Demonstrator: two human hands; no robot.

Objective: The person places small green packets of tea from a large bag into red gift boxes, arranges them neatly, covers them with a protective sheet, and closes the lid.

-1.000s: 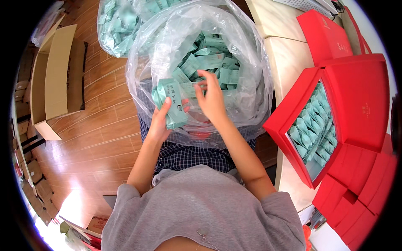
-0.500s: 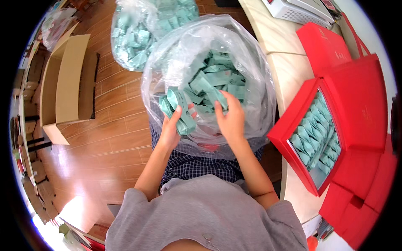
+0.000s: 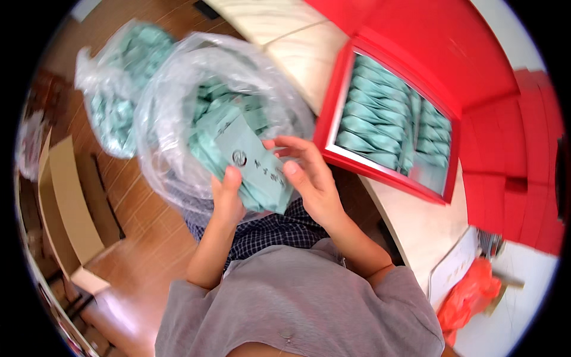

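A stack of flat pale-green foil sachets (image 3: pixel 254 160) is held up in front of me, dark print on its top one. My left hand (image 3: pixel 228 199) is closed round the stack's near left side, thumb along the edge. On the other side my right hand (image 3: pixel 315 187) grips the right edge between thumb and bent fingers. Behind the stack a large clear plastic bag (image 3: pixel 159 110) gapes, with many loose green sachets (image 3: pixel 223 95) inside. To the right, a red gift box (image 3: pixel 389 176) lies with its lid raised; rows of green sachets (image 3: pixel 375 113) fill most of it.
A second plastic bag of sachets (image 3: pixel 113 122) stands on the wooden floor at the left. Beyond it is an opened cardboard box (image 3: pixel 74 193). The pale worktop (image 3: pixel 392 220) runs along my right, with red boxes (image 3: pixel 499 154) and an orange plastic bag (image 3: pixel 473 291) there.
My view has swung right, towards the red box. The sachet in my right hand has left the bag's pile, and both hands now hold one stack, closer to me.
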